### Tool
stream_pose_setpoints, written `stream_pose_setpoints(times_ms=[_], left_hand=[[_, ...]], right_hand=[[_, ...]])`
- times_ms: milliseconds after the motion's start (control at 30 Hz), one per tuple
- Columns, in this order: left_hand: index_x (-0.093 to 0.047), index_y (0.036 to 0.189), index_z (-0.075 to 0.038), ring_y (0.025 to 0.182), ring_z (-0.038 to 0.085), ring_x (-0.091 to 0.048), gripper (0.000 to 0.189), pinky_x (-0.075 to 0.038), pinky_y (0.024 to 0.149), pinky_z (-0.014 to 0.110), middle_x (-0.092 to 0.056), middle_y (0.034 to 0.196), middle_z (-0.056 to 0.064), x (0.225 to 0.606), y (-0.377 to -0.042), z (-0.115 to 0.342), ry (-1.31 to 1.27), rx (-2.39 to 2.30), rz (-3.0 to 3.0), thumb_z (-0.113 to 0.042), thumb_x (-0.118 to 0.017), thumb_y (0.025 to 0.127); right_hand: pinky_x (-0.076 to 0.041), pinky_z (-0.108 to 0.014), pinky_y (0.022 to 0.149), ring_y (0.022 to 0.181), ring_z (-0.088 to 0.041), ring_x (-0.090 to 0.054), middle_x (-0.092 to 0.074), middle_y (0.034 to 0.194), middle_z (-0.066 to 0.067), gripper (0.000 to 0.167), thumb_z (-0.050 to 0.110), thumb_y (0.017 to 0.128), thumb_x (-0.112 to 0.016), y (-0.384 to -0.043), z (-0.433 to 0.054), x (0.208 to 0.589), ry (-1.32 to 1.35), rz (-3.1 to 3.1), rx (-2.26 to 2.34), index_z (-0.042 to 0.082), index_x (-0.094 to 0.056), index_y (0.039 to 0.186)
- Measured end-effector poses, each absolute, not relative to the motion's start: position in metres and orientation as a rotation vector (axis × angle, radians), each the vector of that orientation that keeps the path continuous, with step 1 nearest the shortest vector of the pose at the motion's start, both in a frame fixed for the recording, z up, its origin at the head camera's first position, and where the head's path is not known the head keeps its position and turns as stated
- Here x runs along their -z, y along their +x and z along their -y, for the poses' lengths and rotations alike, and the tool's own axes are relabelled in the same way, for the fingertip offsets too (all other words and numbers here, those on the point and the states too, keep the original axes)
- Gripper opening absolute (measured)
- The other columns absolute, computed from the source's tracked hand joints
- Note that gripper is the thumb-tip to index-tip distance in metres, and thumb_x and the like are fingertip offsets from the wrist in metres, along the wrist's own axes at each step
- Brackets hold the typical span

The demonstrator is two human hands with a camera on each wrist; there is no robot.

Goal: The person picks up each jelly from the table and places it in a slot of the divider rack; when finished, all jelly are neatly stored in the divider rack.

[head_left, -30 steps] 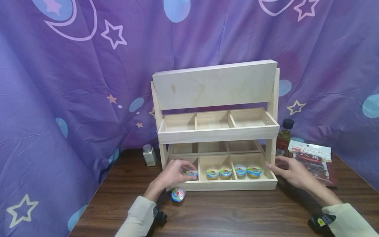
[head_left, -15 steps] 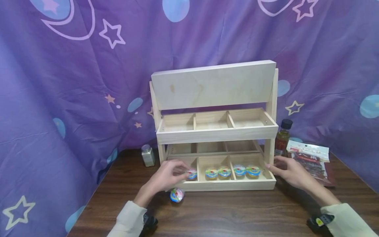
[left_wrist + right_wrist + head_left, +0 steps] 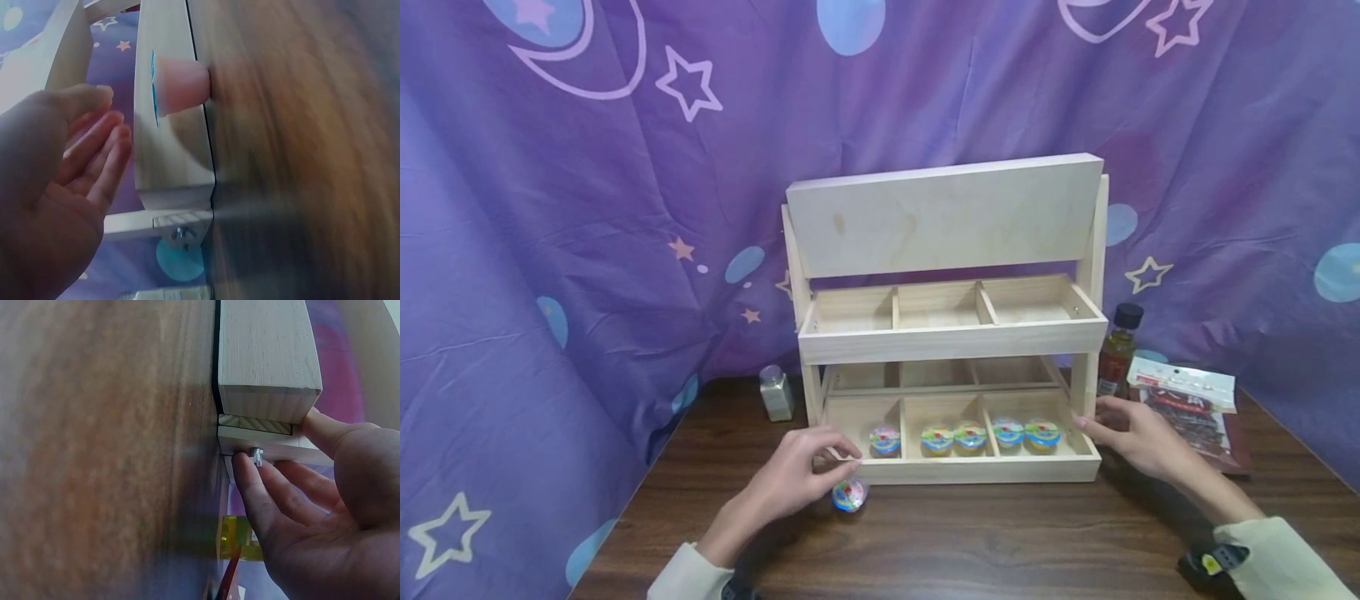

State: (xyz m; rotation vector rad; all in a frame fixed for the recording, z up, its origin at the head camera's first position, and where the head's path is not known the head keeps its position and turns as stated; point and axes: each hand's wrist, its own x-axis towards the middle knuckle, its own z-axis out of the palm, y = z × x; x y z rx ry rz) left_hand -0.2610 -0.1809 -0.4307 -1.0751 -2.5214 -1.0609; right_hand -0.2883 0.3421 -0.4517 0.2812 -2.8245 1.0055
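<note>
My left hand (image 3: 793,471) holds nothing; its relaxed fingers hover at the left front corner of the wooden rack (image 3: 955,473). Just below its fingertips a jelly cup (image 3: 850,496) stands on the table against the rack's front. In the left wrist view this jelly cup (image 3: 181,85) is pink with a blue-edged lid, apart from the fingers. One jelly cup (image 3: 885,442) sits in the lower tray's left compartment, two yellowish ones (image 3: 953,439) in the middle, two more (image 3: 1026,435) at right. My right hand (image 3: 1142,437) grips the rack's right upright (image 3: 269,440), thumb in front, fingers around a bolt.
The rack's upper tray (image 3: 951,342) has three compartments beneath a slanted board (image 3: 947,217). A small jar (image 3: 777,396) stands left of the rack. At right are a dark-capped bottle (image 3: 1117,354) and a spice bag (image 3: 1187,408). A purple curtain (image 3: 700,208) hangs behind.
My left hand has let go of the jelly cup in the lower left compartment and drawn back left and toward me, over the rack's front edge. The right hand keeps its grip.
</note>
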Motion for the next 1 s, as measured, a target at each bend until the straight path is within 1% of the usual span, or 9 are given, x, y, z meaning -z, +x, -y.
stream_pose_setpoints(times_ms=[67,167,300,400,567,700,767,900,1000], left_hand=[[-0.081,0.106,-0.010,0.087,0.008,-0.075,0.014,-0.067,0.080,0.029,-0.081,0.101,0.002,0.431,-0.258,0.186,-1.121,1.053,2.519,-0.006,-0.083,0.093],[-0.080,0.110,-0.006,0.088,0.006,-0.075,0.017,-0.067,0.081,0.029,-0.082,0.102,0.005,0.430,-0.255,0.190,-1.177,1.074,2.569,-0.006,-0.083,0.093],[-0.079,0.116,-0.004,0.093,0.012,-0.077,0.022,-0.067,0.086,0.026,-0.082,0.105,0.007,0.425,-0.253,0.190,-1.253,1.005,2.671,-0.009,-0.083,0.094],[-0.080,0.117,-0.007,0.094,0.014,-0.077,0.024,-0.065,0.087,0.023,-0.081,0.107,0.004,0.419,-0.250,0.186,-1.322,0.886,2.719,-0.013,-0.084,0.095],[-0.080,0.118,-0.010,0.091,0.010,-0.074,0.026,-0.063,0.083,0.017,-0.077,0.106,0.003,0.418,-0.245,0.181,-1.336,0.911,2.791,-0.024,-0.084,0.096],[-0.080,0.120,-0.012,0.092,0.010,-0.072,0.031,-0.063,0.082,0.017,-0.075,0.104,0.003,0.419,-0.244,0.181,-1.314,0.937,2.816,-0.032,-0.084,0.097],[-0.081,0.121,-0.012,0.094,0.010,-0.071,0.032,-0.064,0.084,0.018,-0.075,0.106,0.002,0.420,-0.243,0.181,-1.311,0.931,2.818,-0.033,-0.084,0.096],[-0.081,0.115,-0.013,0.097,0.009,-0.072,0.023,-0.064,0.086,0.019,-0.075,0.108,0.000,0.422,-0.243,0.181,-1.331,0.949,2.823,-0.027,-0.084,0.097],[-0.078,0.106,-0.014,0.095,0.007,-0.072,0.015,-0.064,0.084,0.019,-0.076,0.104,-0.002,0.423,-0.242,0.178,-1.356,0.951,2.821,-0.022,-0.085,0.095]], right_hand=[[-0.063,-0.038,0.087,0.110,-0.042,-0.077,-0.078,0.118,-0.028,0.054,0.035,0.105,-0.072,-0.288,-0.342,0.452,0.278,2.824,-1.000,-0.011,-0.065,0.134],[-0.064,-0.042,0.088,0.110,-0.043,-0.077,-0.078,0.118,-0.029,0.054,0.035,0.105,-0.072,-0.288,-0.344,0.453,0.279,2.823,-0.989,-0.011,-0.065,0.133],[-0.064,-0.041,0.088,0.110,-0.043,-0.077,-0.078,0.118,-0.029,0.053,0.034,0.105,-0.072,-0.288,-0.345,0.455,0.283,2.820,-0.982,-0.011,-0.065,0.132],[-0.065,-0.042,0.088,0.110,-0.042,-0.077,-0.078,0.118,-0.028,0.053,0.035,0.105,-0.072,-0.288,-0.345,0.455,0.281,2.820,-0.971,-0.010,-0.066,0.132],[-0.063,-0.059,0.094,0.112,-0.047,-0.076,-0.077,0.119,-0.032,0.060,0.039,0.106,-0.071,-0.288,-0.345,0.453,0.282,2.831,-0.974,-0.013,-0.062,0.135],[-0.063,-0.059,0.094,0.113,-0.048,-0.075,-0.076,0.120,-0.032,0.060,0.039,0.106,-0.070,-0.289,-0.344,0.453,0.281,2.835,-0.975,-0.013,-0.062,0.135],[-0.063,-0.058,0.094,0.112,-0.048,-0.075,-0.077,0.119,-0.032,0.058,0.037,0.106,-0.070,-0.289,-0.344,0.453,0.284,2.831,-0.973,-0.013,-0.063,0.134],[-0.063,-0.056,0.093,0.111,-0.045,-0.076,-0.078,0.118,-0.030,0.055,0.036,0.106,-0.071,-0.290,-0.344,0.454,0.282,2.829,-0.970,-0.012,-0.064,0.133],[-0.063,-0.057,0.094,0.112,-0.045,-0.076,-0.077,0.119,-0.031,0.056,0.036,0.106,-0.071,-0.290,-0.343,0.454,0.278,2.834,-0.971,-0.012,-0.064,0.134]])
